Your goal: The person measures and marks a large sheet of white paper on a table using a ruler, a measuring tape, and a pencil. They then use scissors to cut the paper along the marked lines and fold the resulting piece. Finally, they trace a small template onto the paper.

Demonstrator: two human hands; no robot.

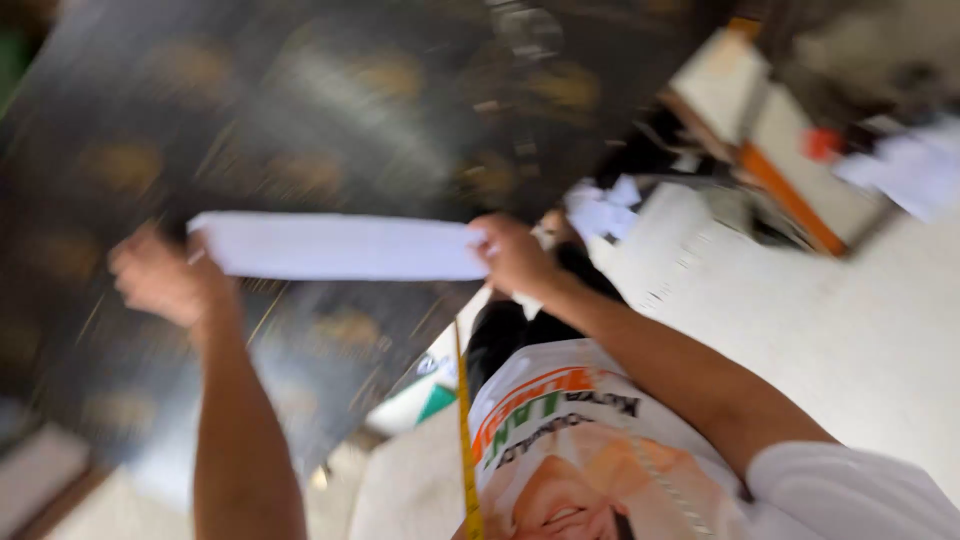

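I hold a long white strip of cloth or paper (340, 247) stretched level between both hands. My left hand (165, 280) grips its left end and my right hand (515, 255) grips its right end. The strip hangs over a large dark patterned fabric (300, 110) that spreads across the upper left. A yellow tape measure (466, 440) hangs down in front of my white printed shirt (580, 450). The whole view is blurred by motion.
A pale floor (800, 320) lies to the right. White and orange boards or boxes (780, 150) sit at the upper right, with white scraps (600, 205) and a red object (820, 143) near them. A white and green packet (425, 395) lies below the fabric's edge.
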